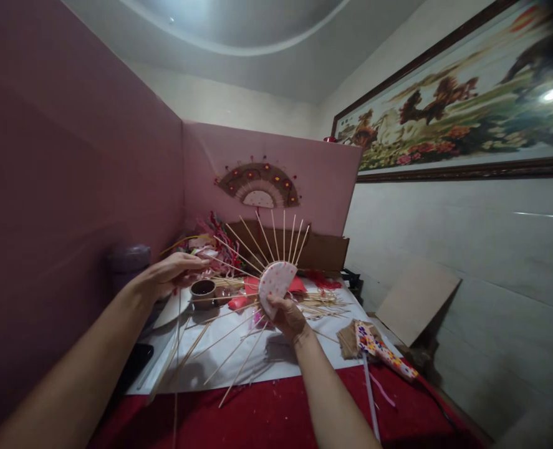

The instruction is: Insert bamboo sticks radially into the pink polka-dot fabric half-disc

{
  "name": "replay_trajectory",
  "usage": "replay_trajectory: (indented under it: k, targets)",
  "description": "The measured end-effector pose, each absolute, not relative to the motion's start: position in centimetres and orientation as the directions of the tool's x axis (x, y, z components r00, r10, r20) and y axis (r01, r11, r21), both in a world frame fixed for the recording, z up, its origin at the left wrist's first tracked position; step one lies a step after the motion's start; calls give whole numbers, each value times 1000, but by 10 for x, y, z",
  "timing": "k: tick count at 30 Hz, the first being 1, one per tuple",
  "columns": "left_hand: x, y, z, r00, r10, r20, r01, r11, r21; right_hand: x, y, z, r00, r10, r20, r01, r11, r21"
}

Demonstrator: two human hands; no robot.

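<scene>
My right hand (pixel 289 318) grips a white dotted half-disc (pixel 275 284) from below and holds it up above the table. Thin wooden sticks (pixel 257 240) fan out from the disc all round, up and down to the left. My left hand (pixel 173 274) reaches to the upper left and pinches the tip of one of those sticks between thumb and fingers. A small dark cup (pixel 203 293) stands just below the left hand.
A white sheet (pixel 276 362) lies on a red cloth (pixel 257 424). Loose sticks (pixel 323 304), red pieces, a white plate (pixel 171 308), a floral paper bundle (pixel 383 350) and a finished fan (pixel 259 185) on the pink board (pixel 313 187) are there. A cardboard sheet (pixel 416 299) leans at the right wall.
</scene>
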State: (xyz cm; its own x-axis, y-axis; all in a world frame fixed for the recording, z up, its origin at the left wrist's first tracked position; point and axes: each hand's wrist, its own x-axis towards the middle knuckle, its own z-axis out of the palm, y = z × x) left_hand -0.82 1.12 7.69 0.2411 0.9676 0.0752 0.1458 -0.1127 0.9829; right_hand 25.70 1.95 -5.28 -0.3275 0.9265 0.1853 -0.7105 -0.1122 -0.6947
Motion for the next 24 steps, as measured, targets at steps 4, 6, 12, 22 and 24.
replay_trajectory:
  k: [4,6,12,22,24]
  targets:
    - [0,6,85,172,963,206,412,-260,873,257,23,-54,-270,942,200,-722,-60,-689]
    - [8,2,87,75,937,341,532,-327,781,257,25,-56,-247,946,208,-731,-41,-681]
    - [32,-10,88,140,838,527,581,-501,642,255,25,-55,-208,961,183,-717,-22,-697]
    - [63,-40,106,271,761,589,371,-648,666,255,26,-54,-191,974,120,-700,-50,-712]
    - [67,-46,110,276,746,606,349,-665,660,255,26,-54,-191,974,119,-706,-52,-707]
